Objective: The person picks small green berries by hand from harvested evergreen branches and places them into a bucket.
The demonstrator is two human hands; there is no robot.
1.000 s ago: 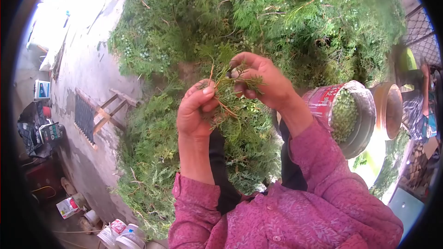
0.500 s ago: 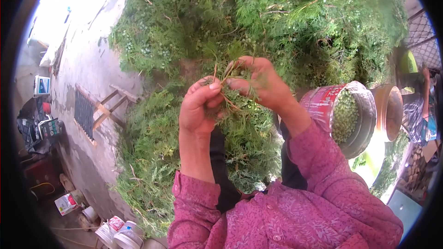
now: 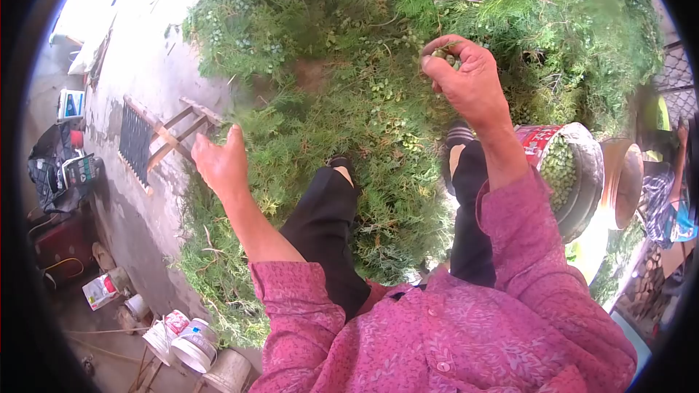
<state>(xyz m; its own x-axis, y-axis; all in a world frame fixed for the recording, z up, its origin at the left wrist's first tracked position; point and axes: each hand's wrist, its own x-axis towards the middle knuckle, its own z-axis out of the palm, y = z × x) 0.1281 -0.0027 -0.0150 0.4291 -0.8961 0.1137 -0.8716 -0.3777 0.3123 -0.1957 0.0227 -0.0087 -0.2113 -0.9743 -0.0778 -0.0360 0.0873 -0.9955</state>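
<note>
My right hand [image 3: 470, 80] is raised over the heap of cut evergreen branches [image 3: 393, 124]. Its curled fingers hold a few small green cones [image 3: 445, 58], which show between thumb and index finger. Out to the left, my left hand [image 3: 222, 160] hovers by the edge of the heap, near a folding stool. Its thumb stands apart from the fingers and no sprig shows in it. Beside my right forearm stands a red and white bucket [image 3: 535, 142], tilted in view, with many green cones [image 3: 559, 171] inside.
A brown bucket [image 3: 622, 182] stands beyond the red one. The folding stool [image 3: 164, 135] lies on the concrete floor at left. White buckets [image 3: 193, 346] are at lower left, and a dark bag [image 3: 54, 167] is at far left. Another person's arm [image 3: 678, 167] shows at far right.
My hands have parted from the sprig they both held. The left swung out to the left, and the sprig is no longer in it. The right moved up and right with the cones.
</note>
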